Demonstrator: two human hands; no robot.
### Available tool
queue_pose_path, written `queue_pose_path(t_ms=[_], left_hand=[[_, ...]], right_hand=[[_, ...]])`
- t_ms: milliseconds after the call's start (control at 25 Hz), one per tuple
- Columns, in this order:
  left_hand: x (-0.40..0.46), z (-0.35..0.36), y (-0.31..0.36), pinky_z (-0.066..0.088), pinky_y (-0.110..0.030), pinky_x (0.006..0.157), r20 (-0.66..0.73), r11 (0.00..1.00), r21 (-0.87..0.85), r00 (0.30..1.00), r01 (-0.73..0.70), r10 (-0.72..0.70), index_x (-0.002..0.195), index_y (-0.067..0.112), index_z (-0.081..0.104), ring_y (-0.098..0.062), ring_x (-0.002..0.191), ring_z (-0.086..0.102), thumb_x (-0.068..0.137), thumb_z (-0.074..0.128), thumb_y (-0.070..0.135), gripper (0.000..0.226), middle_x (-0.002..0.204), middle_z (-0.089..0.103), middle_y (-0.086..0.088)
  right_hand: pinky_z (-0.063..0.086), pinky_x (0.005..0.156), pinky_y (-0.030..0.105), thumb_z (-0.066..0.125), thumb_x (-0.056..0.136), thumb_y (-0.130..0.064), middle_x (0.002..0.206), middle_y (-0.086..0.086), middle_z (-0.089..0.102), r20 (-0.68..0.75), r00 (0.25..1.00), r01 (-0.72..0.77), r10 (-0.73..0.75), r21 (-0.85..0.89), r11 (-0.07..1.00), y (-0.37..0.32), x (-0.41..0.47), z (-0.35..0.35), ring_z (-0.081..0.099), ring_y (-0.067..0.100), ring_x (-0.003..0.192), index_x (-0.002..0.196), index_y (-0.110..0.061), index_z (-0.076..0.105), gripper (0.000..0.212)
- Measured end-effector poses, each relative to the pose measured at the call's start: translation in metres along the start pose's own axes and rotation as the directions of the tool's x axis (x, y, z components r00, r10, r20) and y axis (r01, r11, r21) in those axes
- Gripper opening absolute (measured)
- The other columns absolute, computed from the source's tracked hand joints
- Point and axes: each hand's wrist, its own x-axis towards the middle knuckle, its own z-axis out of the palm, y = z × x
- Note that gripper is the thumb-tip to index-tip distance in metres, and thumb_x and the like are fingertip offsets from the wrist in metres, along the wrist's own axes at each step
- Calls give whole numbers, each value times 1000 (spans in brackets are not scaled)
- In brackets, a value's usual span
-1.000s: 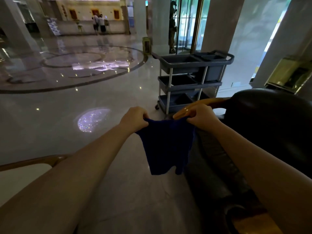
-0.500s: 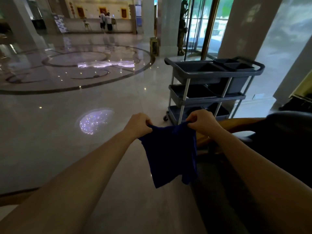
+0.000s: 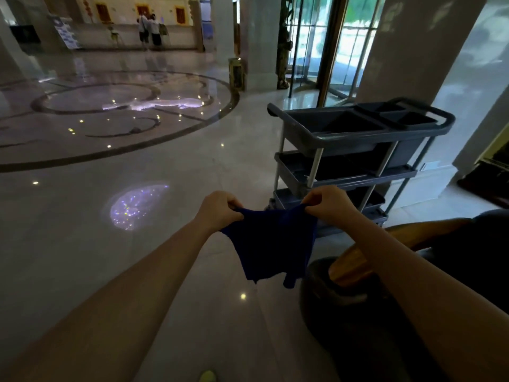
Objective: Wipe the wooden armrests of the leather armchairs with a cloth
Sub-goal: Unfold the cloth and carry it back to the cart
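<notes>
Both hands hold a blue cloth stretched out in the air above the floor.

Arms reach forward; the left hand (image 3: 220,209) and right hand (image 3: 329,204) each pinch a top corner of the cloth (image 3: 271,244) with closed fingers (image 3: 314,201), and the rest hangs below them. The wooden armrest (image 3: 349,261) of the dark armchair (image 3: 468,257) lies just right of the cloth, under the right forearm. A grey cart (image 3: 355,136) stands beyond.
</notes>
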Motion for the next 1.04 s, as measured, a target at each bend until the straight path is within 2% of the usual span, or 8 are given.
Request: queue_pose_path(t_ms=[160,320,520,560,680,760,920,1040], left_hand=[[105,-28,-19,40,-18,59,81,996,-28,993,-86,88,86,9,71,-14,74,59,69,71,11,17,87,69,-9],[199,-45,-22,39,-15,56,165,982,-65,969,-178,186,85,11,69,-6,67,55,71,70,12,14,81,64,-2],[325,-37,-17,43,-23,67,212,964,-48,940,-262,266,87,11,70,-15,76,59,69,69,13,17,83,65,-4],[329,-37,-16,43,-24,68,207,965,-36,943,-260,262,86,12,70,-15,77,59,69,69,13,17,83,65,-4],[375,-35,-10,41,-19,64,201,950,-65,929,-305,312,83,14,69,-12,74,58,70,69,12,13,81,64,-1],[423,-31,-3,40,-16,61,206,944,-53,922,-325,329,82,15,69,-9,73,57,71,69,13,12,81,63,-1],[511,-41,27,42,-19,67,261,917,-33,882,-398,392,88,13,70,-13,81,59,74,68,13,14,87,65,-4],[564,-52,48,41,-21,70,262,895,-21,861,-447,436,92,12,70,-14,84,58,74,68,12,19,87,63,-2]], right_hand=[[42,77,24,69,75,-9,79,-1,64,-76,994,-84,83,-4,996,-2,81,3,58,9,77,86,-13,71,12],[45,72,25,69,74,-9,77,-2,65,-167,969,-182,182,12,983,1,151,-2,59,10,74,82,-16,71,10],[42,63,15,69,73,-10,72,-7,62,-244,934,-267,260,2,964,19,248,-10,56,4,68,81,-17,71,11],[42,63,16,68,73,-9,71,-7,61,-244,933,-270,263,3,963,17,252,-11,55,3,66,79,-17,70,10],[41,60,14,68,72,-9,67,-9,60,-259,930,-263,261,29,964,30,291,-15,53,-1,62,72,-20,67,11],[41,63,15,68,72,-10,68,-10,60,-268,926,-267,264,25,963,41,329,-22,54,-1,66,75,-19,69,10],[46,65,17,69,72,-9,76,-4,65,-299,913,-273,277,54,960,63,398,-49,56,1,67,76,-17,70,9],[40,62,11,70,72,-10,73,-5,62,-345,897,-278,275,43,960,65,441,-70,54,-1,65,79,-16,70,9]])
